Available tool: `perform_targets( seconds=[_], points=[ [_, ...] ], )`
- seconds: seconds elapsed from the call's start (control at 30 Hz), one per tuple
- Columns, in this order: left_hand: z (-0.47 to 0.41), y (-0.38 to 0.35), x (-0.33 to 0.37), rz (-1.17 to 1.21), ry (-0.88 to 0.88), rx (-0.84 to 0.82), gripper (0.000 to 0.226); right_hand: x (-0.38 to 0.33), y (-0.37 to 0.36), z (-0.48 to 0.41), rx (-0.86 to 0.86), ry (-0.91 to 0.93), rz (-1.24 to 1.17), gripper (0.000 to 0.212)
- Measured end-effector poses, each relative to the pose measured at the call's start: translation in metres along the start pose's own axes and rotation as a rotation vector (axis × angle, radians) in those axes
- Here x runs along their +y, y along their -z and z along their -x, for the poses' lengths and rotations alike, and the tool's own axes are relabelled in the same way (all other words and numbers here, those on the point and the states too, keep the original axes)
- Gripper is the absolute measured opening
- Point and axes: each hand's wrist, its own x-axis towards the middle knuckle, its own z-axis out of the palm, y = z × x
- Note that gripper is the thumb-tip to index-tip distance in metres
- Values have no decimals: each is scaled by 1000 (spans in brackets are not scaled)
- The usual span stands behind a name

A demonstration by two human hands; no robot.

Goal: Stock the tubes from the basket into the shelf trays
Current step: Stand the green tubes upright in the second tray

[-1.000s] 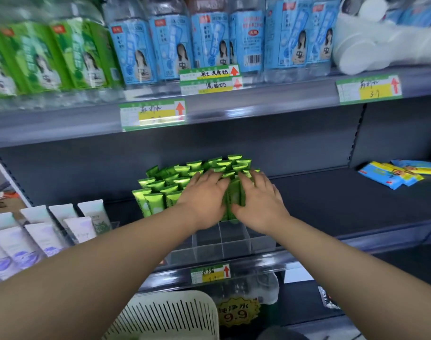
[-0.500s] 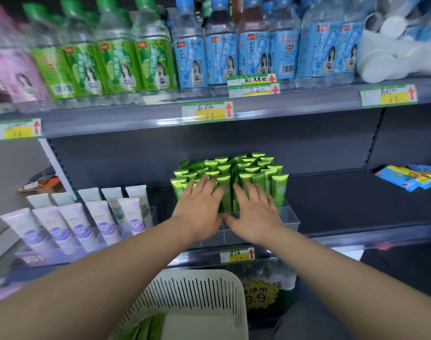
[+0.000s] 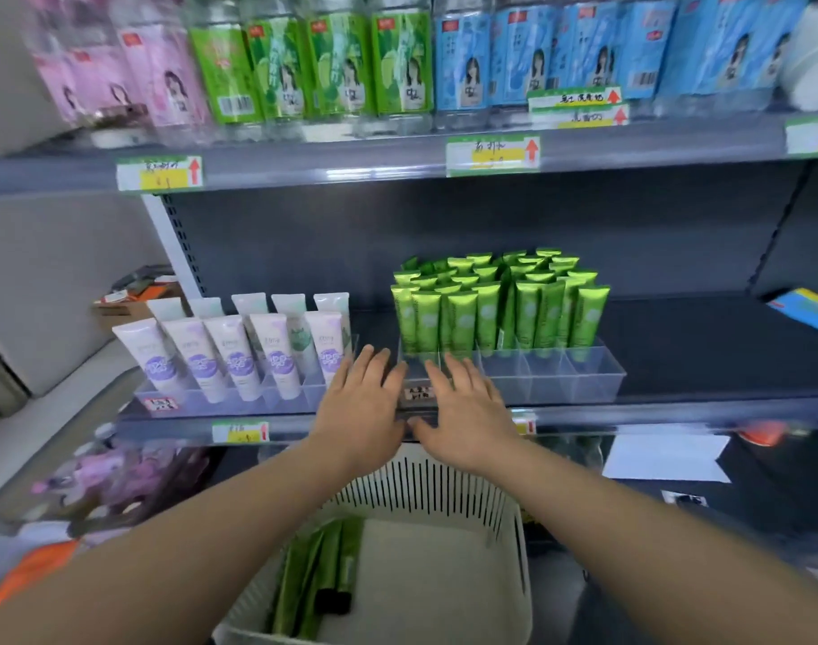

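grip: left hand [image 3: 358, 407], right hand [image 3: 463, 412] spread, empty, by tray [image 3: 584, 379] front | risk: loading knocks packed upright tubes [image 3: 491, 309], row topples

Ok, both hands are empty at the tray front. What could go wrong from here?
The green tubes stand tightly packed and a few lean; a knock from the left hand or right hand against the clear tray could topple them. The spare tubes in the basket lie flat, so they may get slotted cap-up, unlike the rest.
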Motion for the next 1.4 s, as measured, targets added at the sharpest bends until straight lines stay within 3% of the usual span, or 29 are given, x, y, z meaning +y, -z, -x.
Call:
perform_targets(
  seconds=[0.43, 0.63, 0.83, 1.07, 1.4],
  points=[
    [69, -66, -33, 105, 54, -128, 71, -28, -92, 26, -121, 23, -63, 78],
    [81, -110, -54, 223, 146, -184, 61, -28, -129, 20, -281, -2, -61, 79],
    [88, -159, -75, 316, 266, -353, 50, -31, -165, 7, -377, -17, -65, 74],
    [83, -205, -90, 378, 387, -566, 53, -35, -209, -14, -525, -44, -137, 67],
    [53, -252, -87, 435, 388, -618, 20, -38, -264, -49, -648, -152, -147, 59]
  ],
)
